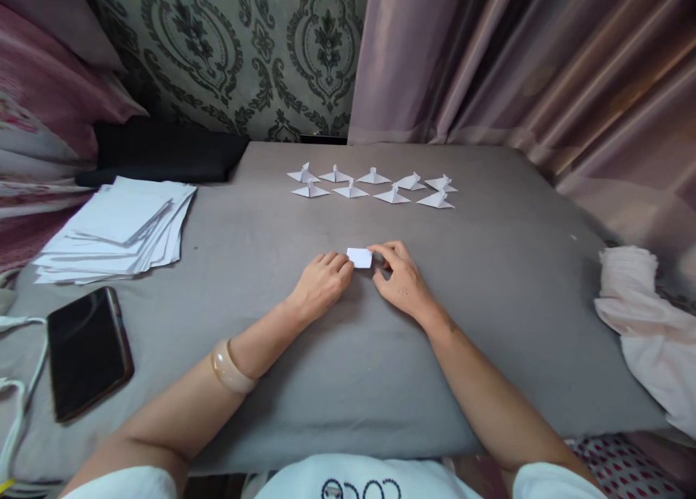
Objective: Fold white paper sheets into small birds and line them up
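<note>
A small folded piece of white paper is in front of me, just above or on the grey cloth. My left hand has its fingers curled together and grips the paper's left edge. On the other side, my right hand has a curved thumb and index finger, held apart. Its index fingertip is at the paper's upper right corner; whether it touches cannot be made out. Farther back, several folded white paper figures with pointed wings stand in two rows.
Left on the grey-covered table lies a stack of white paper sheets. Nearer are a dark phone and a white cable. Black folded fabric lies behind the stack. Pale cloth lies at the right edge.
</note>
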### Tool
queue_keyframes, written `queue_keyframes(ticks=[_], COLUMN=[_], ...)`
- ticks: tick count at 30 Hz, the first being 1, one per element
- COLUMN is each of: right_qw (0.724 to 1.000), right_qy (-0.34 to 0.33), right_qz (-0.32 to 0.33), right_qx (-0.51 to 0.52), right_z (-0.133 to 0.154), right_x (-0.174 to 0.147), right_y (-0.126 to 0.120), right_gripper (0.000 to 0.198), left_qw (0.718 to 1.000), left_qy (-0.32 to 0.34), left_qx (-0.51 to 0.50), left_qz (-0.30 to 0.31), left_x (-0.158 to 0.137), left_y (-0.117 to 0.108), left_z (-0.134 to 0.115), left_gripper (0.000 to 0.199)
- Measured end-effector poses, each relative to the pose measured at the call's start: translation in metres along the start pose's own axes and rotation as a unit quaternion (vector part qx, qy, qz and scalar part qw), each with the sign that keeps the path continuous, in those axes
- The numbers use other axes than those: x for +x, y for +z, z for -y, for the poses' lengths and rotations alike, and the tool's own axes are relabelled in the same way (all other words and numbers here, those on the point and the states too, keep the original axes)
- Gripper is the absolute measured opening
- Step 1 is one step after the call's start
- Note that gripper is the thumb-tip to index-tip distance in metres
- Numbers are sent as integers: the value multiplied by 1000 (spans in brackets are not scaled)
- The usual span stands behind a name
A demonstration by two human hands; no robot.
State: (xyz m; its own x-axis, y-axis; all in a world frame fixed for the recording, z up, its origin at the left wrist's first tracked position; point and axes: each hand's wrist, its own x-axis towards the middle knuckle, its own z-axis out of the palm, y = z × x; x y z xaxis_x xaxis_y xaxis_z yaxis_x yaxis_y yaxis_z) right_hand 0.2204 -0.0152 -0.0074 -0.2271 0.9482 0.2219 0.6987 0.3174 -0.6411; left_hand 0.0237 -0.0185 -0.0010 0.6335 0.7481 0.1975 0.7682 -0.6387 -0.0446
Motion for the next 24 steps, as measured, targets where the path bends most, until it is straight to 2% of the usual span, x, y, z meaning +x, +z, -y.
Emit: queue_keyframes(ticks=[5,9,12,15,19,24], right_qw=[994,980,976,988,998,997], right_qy=[-37,-86,-97,-66,24,68], right_qz=[23,34,42,40,33,29], right_qx=[-103,-177,-188,-137,-45,0], right_z=[4,11,16,17,13,10], right_x=[-2,-5,-10,-11,-7,-1], right_y=[-2,-3,-4,-3,1,4], right_gripper=[22,23,24,20,17,18], left_qw=[999,995,986,969,942,931], left_qy=[16,-22,-57,-106,-176,-199], left_qx=[-28,-77,-131,-196,-267,-292], left_qz=[-37,-65,-87,-106,-99,-91], left_x=[-5,-7,-9,-10,-9,-5], left_y=[1,-1,1,5,9,8], left_z=[6,5,3,3,4,3], left_gripper=[22,18,18,17,14,19])
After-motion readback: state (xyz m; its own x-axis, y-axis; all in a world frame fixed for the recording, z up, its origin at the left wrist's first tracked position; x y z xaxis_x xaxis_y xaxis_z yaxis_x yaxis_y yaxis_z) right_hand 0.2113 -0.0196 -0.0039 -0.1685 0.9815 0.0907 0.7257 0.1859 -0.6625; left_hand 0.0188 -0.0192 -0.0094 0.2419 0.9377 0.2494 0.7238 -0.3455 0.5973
